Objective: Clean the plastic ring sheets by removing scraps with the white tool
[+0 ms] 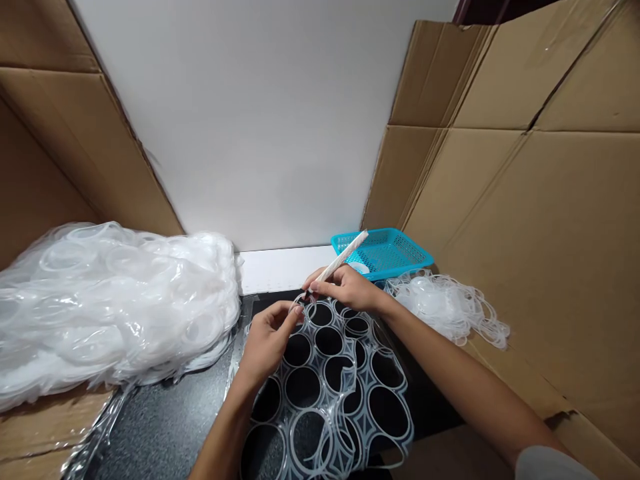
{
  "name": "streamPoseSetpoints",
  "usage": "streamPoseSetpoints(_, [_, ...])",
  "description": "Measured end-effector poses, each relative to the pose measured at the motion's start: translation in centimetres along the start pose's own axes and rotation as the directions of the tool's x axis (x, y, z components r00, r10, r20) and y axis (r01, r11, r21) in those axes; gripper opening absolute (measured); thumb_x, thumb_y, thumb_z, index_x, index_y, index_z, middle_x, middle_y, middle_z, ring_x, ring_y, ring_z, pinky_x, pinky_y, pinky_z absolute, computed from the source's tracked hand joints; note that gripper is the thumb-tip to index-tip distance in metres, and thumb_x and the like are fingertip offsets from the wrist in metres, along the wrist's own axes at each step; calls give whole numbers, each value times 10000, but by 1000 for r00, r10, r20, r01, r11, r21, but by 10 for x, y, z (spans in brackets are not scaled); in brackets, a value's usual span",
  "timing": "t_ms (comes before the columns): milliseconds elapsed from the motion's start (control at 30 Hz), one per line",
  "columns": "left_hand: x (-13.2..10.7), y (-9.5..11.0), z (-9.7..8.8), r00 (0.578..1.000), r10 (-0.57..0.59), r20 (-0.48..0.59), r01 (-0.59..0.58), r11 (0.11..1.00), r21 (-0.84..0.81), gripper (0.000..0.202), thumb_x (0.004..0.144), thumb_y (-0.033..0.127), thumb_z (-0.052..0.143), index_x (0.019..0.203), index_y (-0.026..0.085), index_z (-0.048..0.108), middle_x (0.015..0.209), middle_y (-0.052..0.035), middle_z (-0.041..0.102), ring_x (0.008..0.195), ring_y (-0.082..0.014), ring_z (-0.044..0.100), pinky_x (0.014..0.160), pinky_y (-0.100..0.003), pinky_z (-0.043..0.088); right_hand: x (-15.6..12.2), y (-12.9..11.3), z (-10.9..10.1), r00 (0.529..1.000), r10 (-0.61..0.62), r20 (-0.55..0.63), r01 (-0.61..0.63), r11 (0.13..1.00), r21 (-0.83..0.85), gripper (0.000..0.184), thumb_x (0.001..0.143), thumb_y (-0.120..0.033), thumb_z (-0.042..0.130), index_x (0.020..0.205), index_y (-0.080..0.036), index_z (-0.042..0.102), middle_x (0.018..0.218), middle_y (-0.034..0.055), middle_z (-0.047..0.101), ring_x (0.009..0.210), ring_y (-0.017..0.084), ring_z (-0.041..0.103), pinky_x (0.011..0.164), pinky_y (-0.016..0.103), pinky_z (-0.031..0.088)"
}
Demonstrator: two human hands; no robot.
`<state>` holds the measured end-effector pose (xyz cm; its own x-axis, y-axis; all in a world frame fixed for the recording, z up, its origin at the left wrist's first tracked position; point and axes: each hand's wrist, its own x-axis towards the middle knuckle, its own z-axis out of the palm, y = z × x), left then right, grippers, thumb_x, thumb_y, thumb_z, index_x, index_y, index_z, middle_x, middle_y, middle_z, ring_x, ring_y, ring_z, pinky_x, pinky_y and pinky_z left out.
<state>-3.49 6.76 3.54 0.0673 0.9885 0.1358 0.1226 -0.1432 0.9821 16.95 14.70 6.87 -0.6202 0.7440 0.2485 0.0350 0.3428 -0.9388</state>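
A clear plastic sheet full of round holes [303, 368] drapes over the dark surface in front of me. At its far edge my left hand [270, 333] pinches a clear plastic ring [296, 304] between thumb and fingers. My right hand [345, 288] is closed around a slim, white-wrapped tool [344, 256], which slants up to the right. The tool's lower end, dark at the fingertips, is close to the ring; its exact tip is hard to make out. My two hands are close together, a small gap between their fingertips.
A thick stack of clear plastic sheets [120, 300] lies at left. Behind my right hand stands a blue perforated basket [395, 270] holding a white round piece [359, 268]. Clear plastic scraps [440, 307] are heaped beside it. Cardboard panels [520, 193] and a white wall [260, 120] enclose the area.
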Motion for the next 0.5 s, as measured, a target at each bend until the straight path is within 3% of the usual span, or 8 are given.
streamPoseSetpoints(133, [2,-10,-1,996,-89,-7,87,983,-163,349,831,530,754,808,184,717,776,-18,684,757,-168,622,778,-292,507,-1,26,-9,998,2,-58,8,986,169,364,914,-525,713,1003,-176,772,886,74,772,759,173,696,780,357,575])
streamPoseSetpoints(233, [6,-23,-2,983,-131,-127,91,956,-277,368,781,543,773,803,187,684,763,-14,664,747,-169,627,739,-287,514,-3,51,-12,986,20,-168,24,967,255,419,865,-574,747,972,-170,766,860,70,768,726,162,680,742,331,549])
streamPoseSetpoints(300, [10,-30,-3,968,-133,-212,73,961,-268,378,762,553,771,795,191,668,763,-10,654,743,-166,626,715,-277,513,-6,68,-11,964,61,-260,22,952,304,442,840,-592,759,961,-167,761,864,72,769,704,156,663,701,312,521])
streamPoseSetpoints(367, [13,-34,-4,965,-129,-230,76,972,-224,372,762,551,758,774,192,662,756,-7,650,716,-158,613,687,-270,506,-11,80,-9,944,104,-313,6,943,332,453,828,-601,759,959,-167,757,868,73,771,686,155,650,675,306,501])
streamPoseSetpoints(500, [14,-35,2,971,-134,-199,111,986,-122,328,758,510,769,816,192,711,785,-18,684,709,-167,628,647,-274,501,-18,83,-7,950,110,-291,-26,960,278,462,815,-624,759,923,-175,772,827,57,759,653,151,627,674,309,494])
